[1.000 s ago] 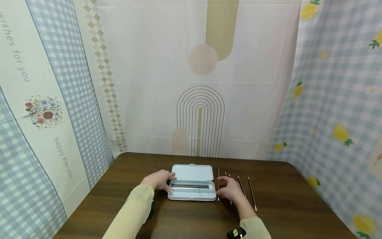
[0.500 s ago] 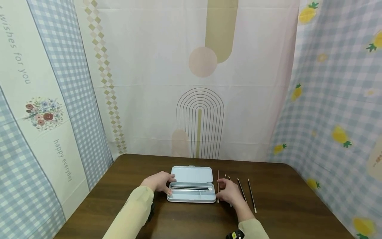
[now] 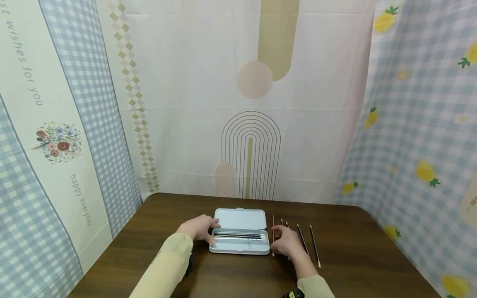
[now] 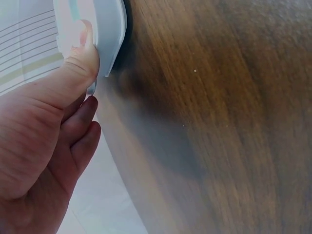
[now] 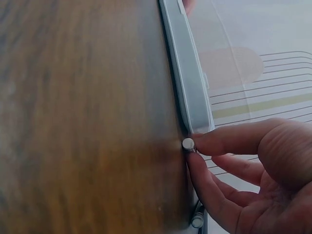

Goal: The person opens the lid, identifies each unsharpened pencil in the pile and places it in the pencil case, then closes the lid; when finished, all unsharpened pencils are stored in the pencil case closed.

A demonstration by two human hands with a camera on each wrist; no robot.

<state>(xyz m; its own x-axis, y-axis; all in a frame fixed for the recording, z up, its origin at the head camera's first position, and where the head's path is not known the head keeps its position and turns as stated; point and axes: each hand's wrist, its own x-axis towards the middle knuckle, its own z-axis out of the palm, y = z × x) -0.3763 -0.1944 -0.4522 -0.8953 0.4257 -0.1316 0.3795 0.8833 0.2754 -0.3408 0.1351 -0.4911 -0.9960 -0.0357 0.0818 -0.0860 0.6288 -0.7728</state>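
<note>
A light blue pencil case (image 3: 238,251) lies with its lid (image 3: 240,218) folded back, and several dark pencils (image 3: 238,236) rest in its rear compartment. My left hand (image 3: 197,228) grips the case's left end, the thumb (image 4: 85,48) over the rim and the other fingers toward the back. Just off the right end of the case, my right hand (image 3: 287,242) pinches a reddish pencil (image 3: 273,221) between thumb and index finger. The right wrist view shows that pencil's pale end (image 5: 188,144) low by the table, beside the case's corner.
To the right of that hand, several more dark pencils lie on the brown wooden table (image 3: 354,248), among them a far-right pencil (image 3: 315,246) and another pencil (image 3: 302,238). Patterned curtains (image 3: 179,124) hang behind and at both sides of the table.
The head view has tilted slightly, so everything sits a little lower. My left hand stays on the case; my right hand stays at the same pencil with hardly any movement.
</note>
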